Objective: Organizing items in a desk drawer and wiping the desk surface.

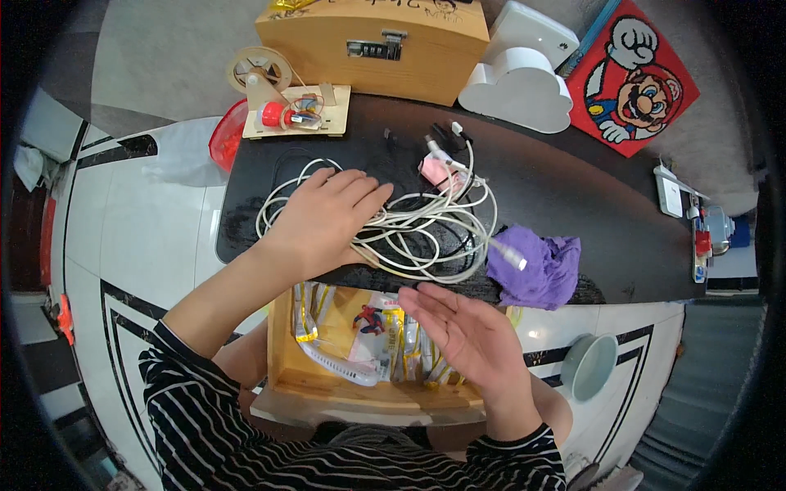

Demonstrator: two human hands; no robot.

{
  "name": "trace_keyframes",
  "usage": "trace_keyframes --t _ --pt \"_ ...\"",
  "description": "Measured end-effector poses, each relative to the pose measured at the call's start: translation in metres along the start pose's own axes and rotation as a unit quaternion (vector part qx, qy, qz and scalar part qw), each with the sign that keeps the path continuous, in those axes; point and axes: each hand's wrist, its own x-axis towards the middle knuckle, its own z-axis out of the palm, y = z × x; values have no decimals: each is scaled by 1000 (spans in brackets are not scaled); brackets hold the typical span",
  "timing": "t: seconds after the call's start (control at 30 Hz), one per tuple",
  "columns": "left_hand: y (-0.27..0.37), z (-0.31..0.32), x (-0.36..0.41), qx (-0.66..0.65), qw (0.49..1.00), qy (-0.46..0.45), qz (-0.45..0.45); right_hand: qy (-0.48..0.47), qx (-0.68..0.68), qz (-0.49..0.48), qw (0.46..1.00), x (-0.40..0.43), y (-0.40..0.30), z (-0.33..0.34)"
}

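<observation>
A tangled bundle of white and black cables (424, 227) lies on the dark tabletop in front of me. My left hand (331, 215) grips the bundle's left part, fingers over the top and thumb along the near side. Above the open wooden drawer, my right hand (470, 334) holds nothing, its palm turned inward and its fingers stretched toward the cables. A network plug (513, 258) at one cable end overlaps a crumpled purple cloth (540, 270). Near the bundle's far side sits a pink object (437, 172), partly covered by cables.
Sachets (405, 350) and a white curved strip (338, 365) lie inside the drawer (368, 393). Along the back stand a wooden box (424, 61), a wheeled wooden model (295, 113), a white cloud-shaped box (519, 92) and a Mario picture (638, 80). A pale basin (589, 368) is on the floor.
</observation>
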Motion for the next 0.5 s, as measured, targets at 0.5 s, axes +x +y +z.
trace_keyframes --t 0.5 --pt "52 -39 -43 -207 975 26 80 -48 -268 -183 945 -20 5 -9"
